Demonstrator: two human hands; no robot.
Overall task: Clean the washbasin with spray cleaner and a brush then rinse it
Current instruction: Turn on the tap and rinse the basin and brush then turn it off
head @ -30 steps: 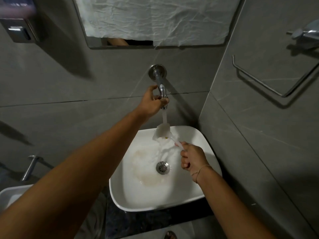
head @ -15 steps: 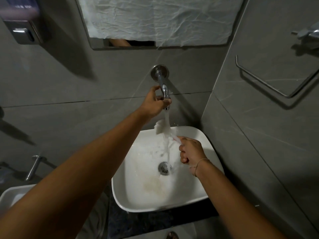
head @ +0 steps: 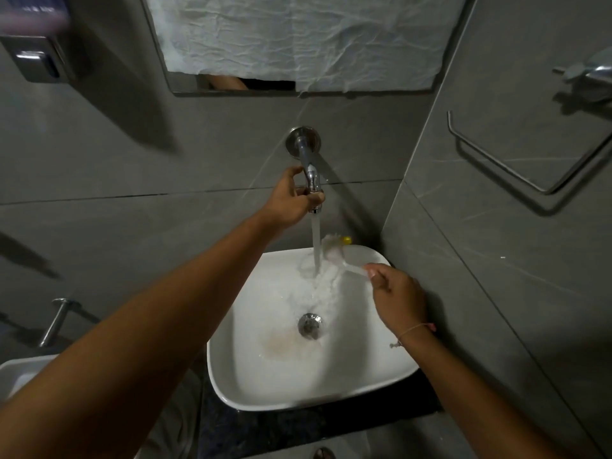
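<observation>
Left hand (head: 291, 198) gripped chrome wall tap (head: 309, 175); right hand (head: 399, 298) pinched white brush (head: 334, 251) beside stream, above white ceramic washbasin (head: 381, 362).

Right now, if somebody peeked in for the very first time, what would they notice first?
Probably the water pouring from the wall tap into the white washbasin in the middle, splashing above the drain. The left hand grips the tap, while the right hand holds a white brush beside the stream at the basin's back edge. Up top, crinkled white paper covers most of the mirror.
</observation>
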